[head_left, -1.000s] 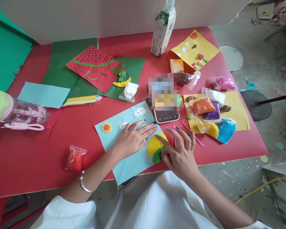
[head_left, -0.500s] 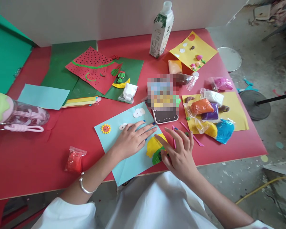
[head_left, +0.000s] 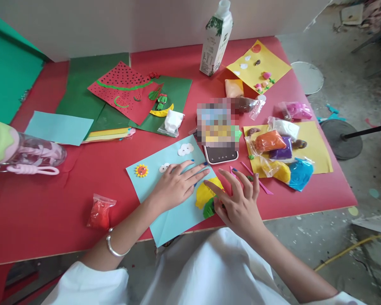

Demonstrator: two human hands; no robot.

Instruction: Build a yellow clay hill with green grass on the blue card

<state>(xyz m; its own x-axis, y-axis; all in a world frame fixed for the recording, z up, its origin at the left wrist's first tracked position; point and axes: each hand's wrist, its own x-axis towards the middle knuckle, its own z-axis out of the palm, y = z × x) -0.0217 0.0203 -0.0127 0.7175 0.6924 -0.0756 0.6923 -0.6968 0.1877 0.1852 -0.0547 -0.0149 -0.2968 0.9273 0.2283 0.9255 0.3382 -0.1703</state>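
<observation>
Left hand: I see the left hand (head_left: 176, 186) lying open, fingers spread across the light-blue rectangular paper sheet (head_left: 168, 224); I judge a flat palm best for steadying it.
Right hand: the right hand (head_left: 239, 201) is open and loosely bent, its index finger over the flat yellow clay shape (head_left: 203, 196); I cannot tell how firmly it touches.
Clay on paper: the yellow shape sits at the sheet's right side, meeting a dark-green clay patch (head_left: 208, 208). I would favour light, even fingertip pressure, as soft clay probably dents or smears.
Slim pink plastic tools: these (head_left: 264, 185) lie just beyond the right hand.
Bags right: clear plastic bags hold orange clay (head_left: 269, 140), purple clay (head_left: 282, 149), yellow clay (head_left: 282, 173) and blue clay (head_left: 301, 176).
Bags left: one clear bag holds red clay (head_left: 100, 212) on the red counter (head_left: 51, 220); another, farther off, holds white clay (head_left: 174, 122).
Bottles: I cannot see inside the tall white-and-green carton bottle (head_left: 214, 48); the transparent drinking bottle (head_left: 42, 150) shows pink forms, unclear to me.
</observation>
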